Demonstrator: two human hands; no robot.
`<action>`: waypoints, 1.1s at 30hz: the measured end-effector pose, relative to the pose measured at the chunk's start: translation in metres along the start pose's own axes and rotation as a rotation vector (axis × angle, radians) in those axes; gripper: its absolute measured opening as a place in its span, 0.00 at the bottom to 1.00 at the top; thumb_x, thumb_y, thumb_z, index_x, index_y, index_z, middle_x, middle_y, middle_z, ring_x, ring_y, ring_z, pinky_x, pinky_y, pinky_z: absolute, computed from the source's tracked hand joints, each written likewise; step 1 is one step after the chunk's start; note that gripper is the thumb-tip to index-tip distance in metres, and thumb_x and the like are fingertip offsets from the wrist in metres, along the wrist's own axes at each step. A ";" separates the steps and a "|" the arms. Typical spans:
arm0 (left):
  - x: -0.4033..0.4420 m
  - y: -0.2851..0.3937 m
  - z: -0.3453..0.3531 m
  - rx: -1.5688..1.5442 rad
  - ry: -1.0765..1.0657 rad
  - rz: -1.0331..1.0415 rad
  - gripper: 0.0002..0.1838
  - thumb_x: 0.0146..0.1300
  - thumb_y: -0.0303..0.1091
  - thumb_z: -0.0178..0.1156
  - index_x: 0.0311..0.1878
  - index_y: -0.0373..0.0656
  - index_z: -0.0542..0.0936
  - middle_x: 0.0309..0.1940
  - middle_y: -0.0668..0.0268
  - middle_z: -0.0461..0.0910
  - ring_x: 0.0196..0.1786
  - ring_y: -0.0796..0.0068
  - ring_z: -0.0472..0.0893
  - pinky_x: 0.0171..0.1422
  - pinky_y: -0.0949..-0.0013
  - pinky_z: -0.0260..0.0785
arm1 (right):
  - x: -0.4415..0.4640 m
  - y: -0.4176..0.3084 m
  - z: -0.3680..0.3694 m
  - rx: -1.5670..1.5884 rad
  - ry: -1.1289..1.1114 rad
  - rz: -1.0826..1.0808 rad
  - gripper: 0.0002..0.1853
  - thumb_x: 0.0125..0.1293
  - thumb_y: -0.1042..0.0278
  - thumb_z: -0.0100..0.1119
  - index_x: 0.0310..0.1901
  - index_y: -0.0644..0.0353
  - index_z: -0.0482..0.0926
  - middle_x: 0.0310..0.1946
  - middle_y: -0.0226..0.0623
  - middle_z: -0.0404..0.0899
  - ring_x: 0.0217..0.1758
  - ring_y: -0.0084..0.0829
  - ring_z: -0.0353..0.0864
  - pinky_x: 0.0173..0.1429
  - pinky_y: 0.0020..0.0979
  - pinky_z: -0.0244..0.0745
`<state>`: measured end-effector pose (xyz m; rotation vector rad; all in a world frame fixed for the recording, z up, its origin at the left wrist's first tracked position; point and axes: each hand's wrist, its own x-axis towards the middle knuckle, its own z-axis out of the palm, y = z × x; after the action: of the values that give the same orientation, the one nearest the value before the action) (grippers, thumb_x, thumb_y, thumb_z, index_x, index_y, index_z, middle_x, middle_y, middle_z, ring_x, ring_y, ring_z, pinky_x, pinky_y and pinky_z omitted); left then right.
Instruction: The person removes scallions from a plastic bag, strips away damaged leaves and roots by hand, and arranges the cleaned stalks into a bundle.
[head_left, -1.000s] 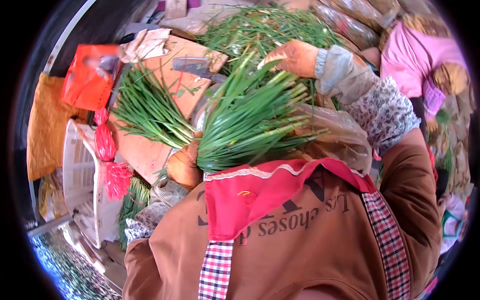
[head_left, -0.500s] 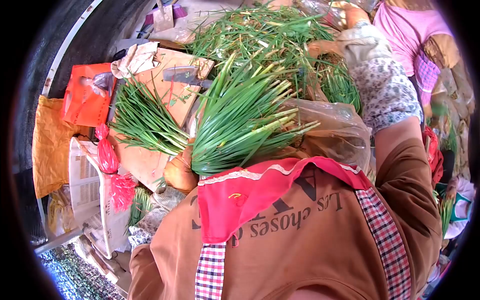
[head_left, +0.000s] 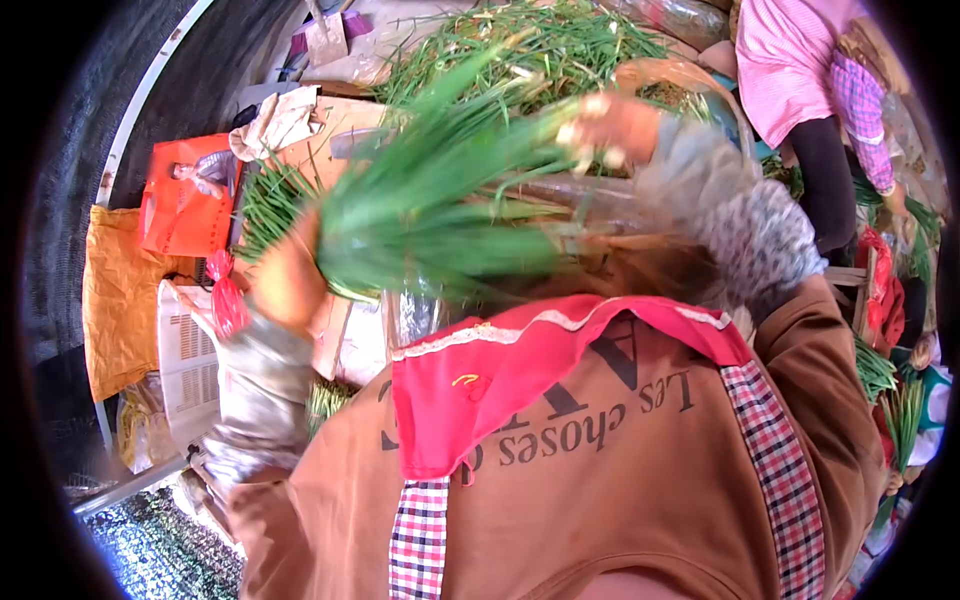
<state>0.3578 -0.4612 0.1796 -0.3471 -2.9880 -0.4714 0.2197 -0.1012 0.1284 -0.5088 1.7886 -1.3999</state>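
A green bundle (head_left: 430, 190) blurs at eleven o'clock!
Left hand (head_left: 287, 280), at nine, grips its leafy end; right hand (head_left: 620, 128), at one, by the pale stems (head_left: 545, 210), too smeared to tell its grip.

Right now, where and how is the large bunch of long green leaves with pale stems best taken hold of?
Likely by its pale stem ends, coming from the person's right: they point that way, while the green leaves spread broadly toward the left hand, which could support that side.
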 end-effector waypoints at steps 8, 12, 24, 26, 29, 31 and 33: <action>0.188 0.130 -0.138 0.646 -0.513 -0.186 0.12 0.47 0.22 0.57 0.38 0.45 0.77 0.23 0.60 0.78 0.17 0.70 0.76 0.19 0.70 0.65 | -0.046 0.090 -0.121 -1.227 0.763 -0.030 0.14 0.63 0.62 0.45 0.44 0.59 0.76 0.40 0.36 0.78 0.44 0.31 0.74 0.50 0.29 0.68; 0.221 0.133 -0.172 0.495 -0.472 -0.454 0.12 0.47 0.23 0.57 0.38 0.45 0.76 0.21 0.61 0.77 0.16 0.72 0.75 0.18 0.70 0.64 | -0.037 0.102 -0.139 -2.027 0.610 0.451 0.17 0.58 0.65 0.50 0.50 0.55 0.73 0.47 0.34 0.76 0.51 0.34 0.74 0.51 0.31 0.69; 0.109 0.097 -0.133 -0.215 -0.888 -0.398 0.25 0.46 0.39 0.67 0.49 0.45 0.74 0.15 0.68 0.74 0.15 0.81 0.71 0.15 0.76 0.61 | 0.024 0.006 0.103 0.943 -0.180 -0.367 0.35 0.57 0.57 0.61 0.62 0.61 0.56 0.53 0.40 0.68 0.58 0.32 0.65 0.64 0.36 0.59; 0.042 0.073 -0.087 -0.524 -1.083 -0.559 0.31 0.44 0.35 0.68 0.55 0.44 0.70 0.29 0.66 0.76 0.23 0.84 0.74 0.23 0.78 0.67 | 0.047 0.028 0.119 1.353 -0.084 -0.496 0.30 0.56 0.56 0.61 0.57 0.59 0.62 0.54 0.41 0.68 0.59 0.36 0.64 0.64 0.43 0.59; -0.075 0.007 0.014 -0.974 -1.060 -0.360 0.30 0.50 0.28 0.62 0.58 0.38 0.66 0.44 0.62 0.74 0.40 0.70 0.75 0.44 0.70 0.70 | 0.036 0.063 0.101 1.645 -0.192 -0.439 0.17 0.65 0.62 0.47 0.53 0.60 0.68 0.50 0.45 0.72 0.52 0.42 0.72 0.56 0.48 0.67; -0.096 0.014 0.034 -0.935 -1.063 -0.473 0.30 0.50 0.29 0.62 0.58 0.38 0.66 0.44 0.62 0.74 0.40 0.70 0.75 0.44 0.70 0.70 | 0.039 0.072 0.091 1.460 0.186 -0.258 0.16 0.66 0.64 0.44 0.52 0.62 0.69 0.44 0.44 0.75 0.45 0.41 0.76 0.50 0.45 0.72; -0.102 0.017 0.041 -0.910 -1.062 -0.539 0.30 0.50 0.29 0.62 0.58 0.38 0.66 0.44 0.62 0.74 0.39 0.70 0.75 0.44 0.70 0.70 | 0.058 0.097 0.073 1.254 0.496 -0.299 0.17 0.65 0.65 0.44 0.52 0.65 0.69 0.33 0.39 0.76 0.32 0.35 0.77 0.38 0.39 0.76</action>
<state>0.4581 -0.4540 0.1328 0.3085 -3.5072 -2.3656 0.2568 -0.1584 0.0124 0.2912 0.8107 -2.6351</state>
